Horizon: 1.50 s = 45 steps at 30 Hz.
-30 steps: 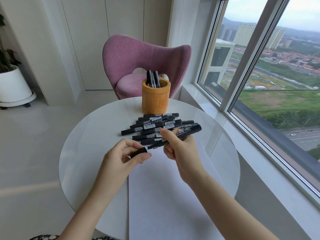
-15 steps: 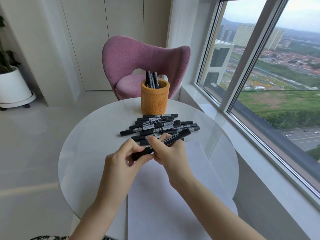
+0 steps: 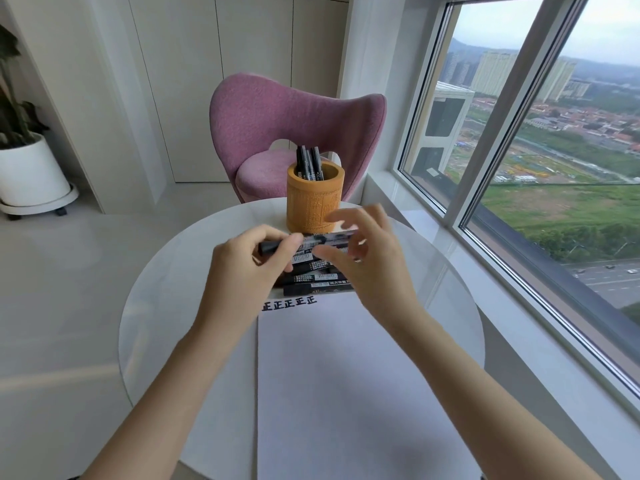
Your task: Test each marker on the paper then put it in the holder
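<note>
Done: few black markers (image 3: 309, 163) in round orange holder (image 3: 315, 202) | Left: pile (image 3: 313, 280) on table | left hand (image 3: 242, 268) pinches black marker (image 3: 277, 245) | right hand (image 3: 367, 258) open, empty

My hands (image 3: 311, 261) hover at frame centre over the loose marker pile (image 3: 317, 280), which blocks the way to the holder (image 3: 315, 202) just behind. Three markers (image 3: 309, 163) crowd its left side; its right side is open. Bare counter (image 3: 166, 306) lies left and right.
</note>
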Motion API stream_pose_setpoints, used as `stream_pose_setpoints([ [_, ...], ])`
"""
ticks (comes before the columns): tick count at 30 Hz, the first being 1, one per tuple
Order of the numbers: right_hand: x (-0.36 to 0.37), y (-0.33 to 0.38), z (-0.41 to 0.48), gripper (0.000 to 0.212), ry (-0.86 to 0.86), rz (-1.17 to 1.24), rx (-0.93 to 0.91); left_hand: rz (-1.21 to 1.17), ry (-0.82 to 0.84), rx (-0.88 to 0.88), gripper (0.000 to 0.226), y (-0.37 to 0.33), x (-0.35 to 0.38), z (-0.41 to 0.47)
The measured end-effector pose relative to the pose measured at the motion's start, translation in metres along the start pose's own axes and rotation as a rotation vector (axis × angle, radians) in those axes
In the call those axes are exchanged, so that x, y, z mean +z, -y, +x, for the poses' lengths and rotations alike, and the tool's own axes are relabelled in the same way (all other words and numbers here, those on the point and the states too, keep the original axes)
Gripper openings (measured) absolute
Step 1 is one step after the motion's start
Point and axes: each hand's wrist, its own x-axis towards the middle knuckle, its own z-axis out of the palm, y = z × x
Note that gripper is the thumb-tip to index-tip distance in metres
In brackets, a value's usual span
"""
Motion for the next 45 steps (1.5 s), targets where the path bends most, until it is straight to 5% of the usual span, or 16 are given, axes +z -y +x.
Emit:
stream_pose_setpoints([
  [4,0.002,-0.011,0.020,0.017,0.071,-0.119,-0.159,0.002,0.012,0.019,0.024,-0.007,0.009,0.017],
  [12,0.010,-0.032,0.097,0.010,-0.204,0.198,0.115,0.099,0.199,-0.075,0.002,0.030,0.032,0.011],
  [20,0.020,-0.041,0.159,0.017,-0.314,0.121,0.100,0.269,0.269,0.042,0.013,0.045,0.031,0.006],
  [37,0.044,-0.076,0.172,0.034,0.139,-0.665,0.253,0.342,0.284,0.049,0.017,0.059,0.035,-0.001],
  [45,0.022,-0.064,0.134,0.023,-0.162,-0.266,0.127,0.305,0.213,0.105,0.014,0.056,0.032,-0.002],
])
